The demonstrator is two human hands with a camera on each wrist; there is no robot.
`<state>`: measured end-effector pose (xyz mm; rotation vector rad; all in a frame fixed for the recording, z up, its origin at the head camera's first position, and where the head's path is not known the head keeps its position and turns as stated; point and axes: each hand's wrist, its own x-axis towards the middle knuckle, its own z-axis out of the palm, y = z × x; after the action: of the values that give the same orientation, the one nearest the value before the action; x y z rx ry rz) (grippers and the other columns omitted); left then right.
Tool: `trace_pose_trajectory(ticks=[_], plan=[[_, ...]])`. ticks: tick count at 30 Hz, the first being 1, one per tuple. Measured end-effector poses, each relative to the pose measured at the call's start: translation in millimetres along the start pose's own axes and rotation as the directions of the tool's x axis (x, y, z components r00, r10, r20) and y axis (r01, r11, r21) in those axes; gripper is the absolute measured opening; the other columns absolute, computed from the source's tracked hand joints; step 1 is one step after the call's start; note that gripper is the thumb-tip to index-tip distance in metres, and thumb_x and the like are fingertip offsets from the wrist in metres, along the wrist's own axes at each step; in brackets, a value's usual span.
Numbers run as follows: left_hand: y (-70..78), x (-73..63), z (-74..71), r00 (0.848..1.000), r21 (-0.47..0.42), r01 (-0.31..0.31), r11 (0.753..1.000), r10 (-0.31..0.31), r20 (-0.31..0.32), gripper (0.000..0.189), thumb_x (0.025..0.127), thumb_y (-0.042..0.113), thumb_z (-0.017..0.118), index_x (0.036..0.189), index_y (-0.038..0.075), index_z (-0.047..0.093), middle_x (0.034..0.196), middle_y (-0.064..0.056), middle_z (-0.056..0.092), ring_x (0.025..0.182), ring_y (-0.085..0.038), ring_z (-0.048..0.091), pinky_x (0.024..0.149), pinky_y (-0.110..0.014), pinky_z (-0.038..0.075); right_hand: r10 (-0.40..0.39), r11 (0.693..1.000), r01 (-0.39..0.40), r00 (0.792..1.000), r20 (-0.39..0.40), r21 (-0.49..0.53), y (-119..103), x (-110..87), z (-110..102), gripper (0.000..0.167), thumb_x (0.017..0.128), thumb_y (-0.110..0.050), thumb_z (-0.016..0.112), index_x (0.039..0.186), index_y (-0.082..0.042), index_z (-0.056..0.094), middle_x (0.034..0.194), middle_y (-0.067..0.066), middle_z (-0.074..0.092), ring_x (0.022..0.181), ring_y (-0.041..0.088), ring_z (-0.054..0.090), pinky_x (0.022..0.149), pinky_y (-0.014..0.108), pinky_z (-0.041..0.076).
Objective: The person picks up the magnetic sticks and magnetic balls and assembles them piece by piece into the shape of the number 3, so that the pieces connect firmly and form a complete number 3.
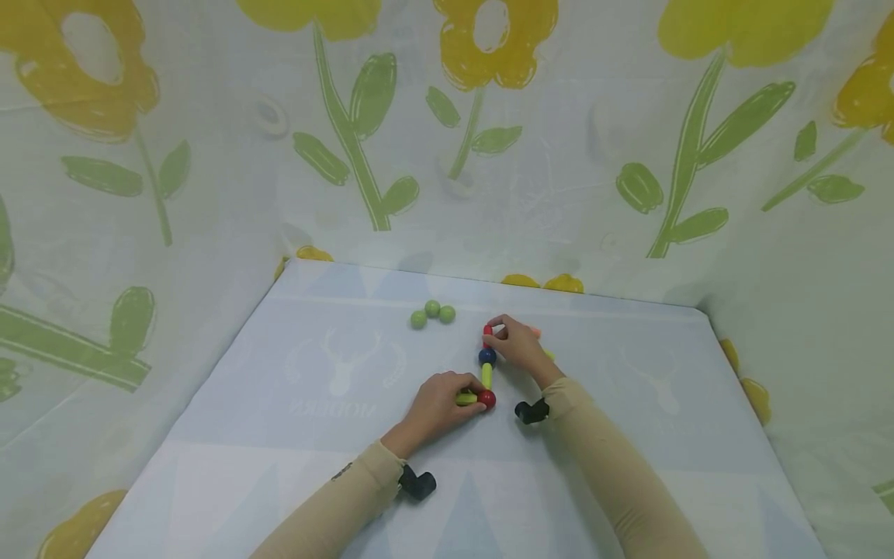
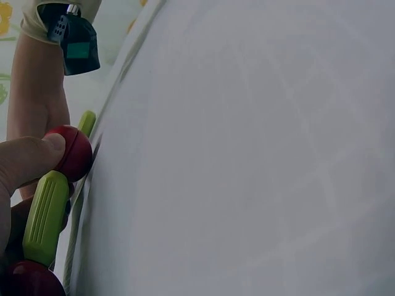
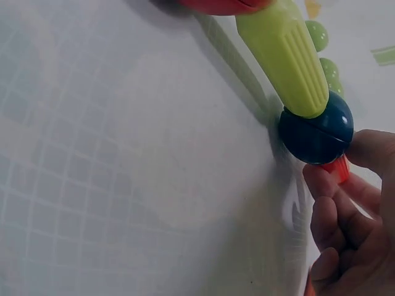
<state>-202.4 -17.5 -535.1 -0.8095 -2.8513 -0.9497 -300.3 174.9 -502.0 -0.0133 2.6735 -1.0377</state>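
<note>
My left hand point(image 1: 438, 404) holds one end of a toy chain of balls and rods, its thumb on a red ball point(image 2: 75, 153). From that ball a ribbed yellow-green rod point(image 2: 45, 217) runs back under the palm to a second dark red ball point(image 2: 31, 280). Another yellow-green rod point(image 3: 287, 61) links the first red ball to a dark blue ball point(image 3: 318, 131). At the blue ball's far side, my right hand point(image 1: 522, 345) pinches a short red rod point(image 1: 487, 332) between thumb and fingers. The rod's end meets the blue ball; fingers cover part of it.
Several green balls point(image 1: 433, 309) lie together toward the table's back. An orange piece point(image 1: 535, 332) and a yellow piece point(image 1: 550, 355) show partly behind my right hand. Flower-printed curtains point(image 1: 559, 155) surround the pale table point(image 1: 279, 419). Dark wrist cameras point(image 1: 419, 485) stick out below the cuffs.
</note>
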Motion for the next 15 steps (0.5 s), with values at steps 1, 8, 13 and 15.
trace_pose_trajectory(ticks=[1, 8, 13, 15], plan=[[0.2, 0.0, -0.1, 1.000, 0.000, -0.001, 1.000, 0.001, 0.000, 0.022, 0.086, 0.043, 0.072, 0.103, 0.029, 0.070, 0.085, 0.017, 0.065, 0.074, -0.003, 0.050, 0.073, -0.022, 0.042, 0.001, 1.000, -0.001, 1.000, 0.002, -0.002, -0.1, -0.2, 0.0, 0.043, 0.092, -0.037, 0.066, 0.128, -0.018, 0.054, 0.105, 0.007, 0.069, 0.086, 0.020, 0.061, 0.071, 0.027, 0.053], [0.7, 0.2, 0.6, 1.000, 0.007, -0.012, 1.000, 0.012, -0.008, 0.020, 0.086, 0.042, 0.073, 0.101, 0.029, 0.069, 0.083, 0.017, 0.063, 0.074, -0.003, 0.050, 0.073, -0.022, 0.042, 0.016, 1.000, -0.016, 1.000, 0.023, -0.001, 0.4, -0.7, -2.3, 0.045, 0.091, -0.037, 0.068, 0.130, -0.018, 0.054, 0.109, 0.008, 0.069, 0.089, 0.020, 0.062, 0.073, 0.028, 0.053], [1.1, -0.2, 0.0, 1.000, 0.007, -0.011, 1.000, 0.011, -0.009, 0.019, 0.086, 0.042, 0.073, 0.100, 0.030, 0.069, 0.082, 0.017, 0.063, 0.074, -0.003, 0.050, 0.073, -0.022, 0.042, 0.027, 1.000, -0.027, 0.999, 0.032, 0.001, 0.4, -0.8, -3.3, 0.046, 0.091, -0.037, 0.069, 0.130, -0.018, 0.054, 0.111, 0.008, 0.069, 0.089, 0.021, 0.062, 0.074, 0.028, 0.054], [1.5, -0.5, -0.5, 1.000, 0.000, -0.011, 1.000, 0.011, -0.008, 0.019, 0.086, 0.041, 0.073, 0.100, 0.030, 0.069, 0.083, 0.017, 0.064, 0.075, -0.002, 0.052, 0.074, -0.023, 0.044, 0.026, 1.000, -0.026, 0.999, 0.032, -0.004, 0.4, -1.0, -3.2, 0.046, 0.091, -0.037, 0.069, 0.130, -0.018, 0.055, 0.111, 0.008, 0.069, 0.090, 0.021, 0.062, 0.074, 0.028, 0.055]])
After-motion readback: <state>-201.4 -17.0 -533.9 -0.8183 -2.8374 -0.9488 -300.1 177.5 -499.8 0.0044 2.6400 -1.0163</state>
